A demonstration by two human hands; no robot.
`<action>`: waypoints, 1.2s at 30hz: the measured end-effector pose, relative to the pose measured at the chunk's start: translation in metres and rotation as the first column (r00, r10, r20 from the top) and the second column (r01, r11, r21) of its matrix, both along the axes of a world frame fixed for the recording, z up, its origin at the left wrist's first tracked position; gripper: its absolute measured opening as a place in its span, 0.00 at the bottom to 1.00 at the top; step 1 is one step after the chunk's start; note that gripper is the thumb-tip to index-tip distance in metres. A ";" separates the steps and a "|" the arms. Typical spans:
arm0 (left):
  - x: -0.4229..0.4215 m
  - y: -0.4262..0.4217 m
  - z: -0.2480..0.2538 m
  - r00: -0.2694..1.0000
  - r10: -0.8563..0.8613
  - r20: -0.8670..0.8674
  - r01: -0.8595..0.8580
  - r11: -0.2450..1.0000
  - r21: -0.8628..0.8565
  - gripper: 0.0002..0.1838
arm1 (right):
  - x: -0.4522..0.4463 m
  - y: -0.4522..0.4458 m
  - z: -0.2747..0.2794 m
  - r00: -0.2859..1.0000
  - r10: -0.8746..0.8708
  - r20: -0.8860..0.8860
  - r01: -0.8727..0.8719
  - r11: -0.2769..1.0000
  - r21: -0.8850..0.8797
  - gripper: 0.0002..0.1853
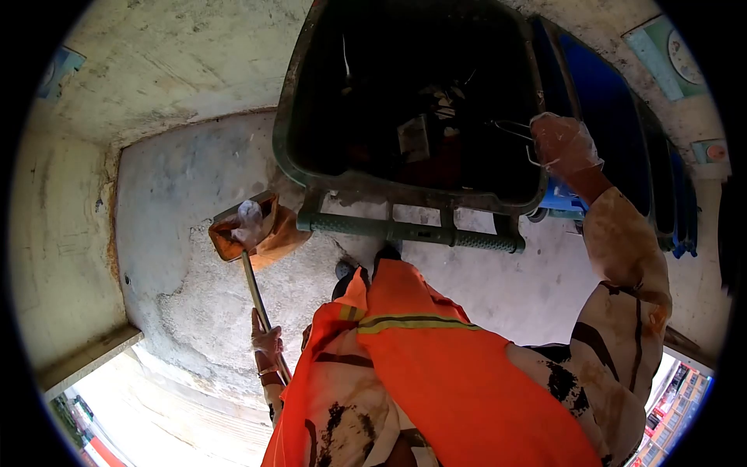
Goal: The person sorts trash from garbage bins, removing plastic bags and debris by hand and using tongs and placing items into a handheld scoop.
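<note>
My right hand, in a clear plastic glove, is closed on thin metal tongs at the right rim of an open dark green wheelie bin. The tongs' tips reach over the bin's dark inside, with nothing visible between them. Inside lie a pale flat packet and scraps, mostly in shadow. Low on the left, my left hand, gloved too, grips the pole of a long-handled dustpan. Crumpled whitish plastic sits in its orange-brown pan.
The bin's handle bar faces me, close to my feet. More bins, one blue, stand in a row on the right. Stained walls enclose the worn concrete floor. An orange vest covers my body.
</note>
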State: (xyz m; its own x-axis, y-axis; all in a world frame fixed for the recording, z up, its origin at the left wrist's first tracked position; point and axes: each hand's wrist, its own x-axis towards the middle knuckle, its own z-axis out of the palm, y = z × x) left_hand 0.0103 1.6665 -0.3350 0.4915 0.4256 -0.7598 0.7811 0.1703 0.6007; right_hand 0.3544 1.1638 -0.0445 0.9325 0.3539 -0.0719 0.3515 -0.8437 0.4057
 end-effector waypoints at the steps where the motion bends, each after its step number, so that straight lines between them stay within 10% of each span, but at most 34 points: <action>1: 0.000 0.001 0.001 1.000 0.000 0.001 0.000 1.000 0.000 0.47 | -0.002 -0.002 -0.006 1.000 0.000 0.001 0.000 1.000 0.000 0.02; 8: 0.005 -0.002 0.013 1.000 0.007 0.010 -0.006 0.998 -0.070 0.46 | -0.037 0.021 -0.013 0.951 0.202 -0.234 -0.202 0.979 0.022 0.02; 16: 0.006 -0.004 0.016 0.996 -0.018 0.093 0.021 0.999 -0.033 0.43 | -0.049 -0.012 0.012 0.898 -0.124 -0.423 0.115 0.992 -0.045 0.03; 18: -0.001 0.002 0.016 0.986 0.093 0.137 -0.064 0.976 -0.207 0.39 | -0.078 -0.048 0.010 0.980 0.194 -0.042 -0.176 0.948 0.264 0.07; 24: -0.008 0.007 0.009 0.826 0.542 0.155 -0.274 0.627 -0.729 0.20 | -0.149 -0.049 0.047 0.996 -0.059 0.072 0.030 0.933 0.358 0.06; 26: -0.006 0.021 0.002 0.748 0.640 0.175 -0.150 0.420 -0.895 0.18 | -0.166 -0.048 0.047 0.893 -0.449 -0.028 0.397 0.755 0.522 0.05; 28: 0.006 0.025 0.014 0.753 0.601 0.267 -0.102 0.508 -0.856 0.16 | -0.179 -0.032 0.046 0.877 -0.481 0.010 0.400 0.741 0.540 0.07; 33: 0.042 0.020 0.062 0.700 0.548 0.457 -0.079 0.697 -0.713 0.38 | -0.180 0.051 0.017 0.981 0.134 -0.140 -0.017 0.781 0.625 0.10; 36: 0.050 0.026 0.074 0.627 0.516 0.584 0.055 0.718 -0.694 0.51 | -0.177 0.113 -0.047 0.736 0.473 -0.484 0.350 0.346 0.871 0.07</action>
